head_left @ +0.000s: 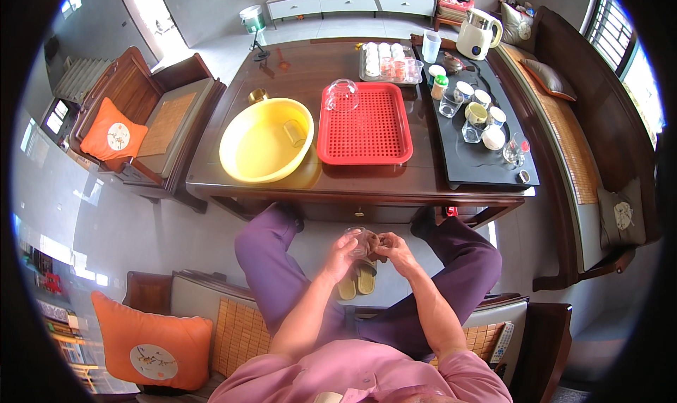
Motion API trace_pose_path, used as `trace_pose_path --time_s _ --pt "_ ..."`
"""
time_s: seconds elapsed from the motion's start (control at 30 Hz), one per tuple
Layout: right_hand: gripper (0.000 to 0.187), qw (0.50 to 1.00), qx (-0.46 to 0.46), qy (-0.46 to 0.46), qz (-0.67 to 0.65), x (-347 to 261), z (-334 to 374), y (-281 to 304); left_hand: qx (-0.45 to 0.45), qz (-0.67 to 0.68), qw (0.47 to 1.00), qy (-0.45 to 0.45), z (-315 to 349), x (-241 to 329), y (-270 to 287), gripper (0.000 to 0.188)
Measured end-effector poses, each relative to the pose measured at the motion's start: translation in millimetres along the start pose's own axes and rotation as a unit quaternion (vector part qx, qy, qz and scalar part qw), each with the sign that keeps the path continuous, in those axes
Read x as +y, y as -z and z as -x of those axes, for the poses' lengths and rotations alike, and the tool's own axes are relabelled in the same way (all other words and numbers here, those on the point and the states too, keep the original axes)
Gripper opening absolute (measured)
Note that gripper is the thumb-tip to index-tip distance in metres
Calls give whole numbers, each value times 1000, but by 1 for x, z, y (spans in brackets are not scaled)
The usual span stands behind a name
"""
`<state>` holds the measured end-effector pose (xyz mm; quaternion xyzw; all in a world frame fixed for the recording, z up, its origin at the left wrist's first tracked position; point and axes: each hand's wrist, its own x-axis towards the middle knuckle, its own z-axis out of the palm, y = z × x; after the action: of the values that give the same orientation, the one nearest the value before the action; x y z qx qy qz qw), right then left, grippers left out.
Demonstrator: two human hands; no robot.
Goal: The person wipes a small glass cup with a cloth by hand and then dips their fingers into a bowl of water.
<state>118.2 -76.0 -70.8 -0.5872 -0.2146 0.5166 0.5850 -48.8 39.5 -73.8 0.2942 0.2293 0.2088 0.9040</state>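
My left hand (pixel 341 253) is closed around a clear drinking glass (pixel 357 239), held between my knees in front of the table. Against the glass's right side, my right hand (pixel 399 254) pinches a bunched brown cloth (pixel 376 243); how far the cloth reaches inside cannot be made out. On the table beyond, a yellow basin (pixel 236 131) has another clear glass (pixel 294 133) lying tilted in it. Beside the basin lies a red perforated tray (pixel 363 138), with a clear glass vessel (pixel 342 96) at its far left corner.
A black tea tray (pixel 458 160) carries cups and jars on the table's right, near a white kettle (pixel 477 36). A clear container (pixel 384 64) of cups stands behind the red tray. The table's front edge (pixel 360 189) runs just past my hands. Slippers (pixel 365 279) lie below.
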Motion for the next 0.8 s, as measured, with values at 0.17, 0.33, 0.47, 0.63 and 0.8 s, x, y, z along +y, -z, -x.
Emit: trace_pose_path --time_s 0.17,0.33,0.47,0.63,0.8 --pt "34 997 -65 -31 38 -3 -1 13 1 -12 1000 -1 0 -1 3 45" --pt "25 996 -80 6 -24 -15 5 10 -4 -3 1000 -11 1 1 0 42" --pt "10 983 -29 -19 -179 -35 13 0 -2 -11 1000 -1 2 3 -1 38" --pt "13 992 16 -32 -119 -6 1 16 12 -34 999 16 -1 -3 5 37" --pt "22 988 -1 0 -154 -33 11 10 17 -32 999 1 1 0 1 38"
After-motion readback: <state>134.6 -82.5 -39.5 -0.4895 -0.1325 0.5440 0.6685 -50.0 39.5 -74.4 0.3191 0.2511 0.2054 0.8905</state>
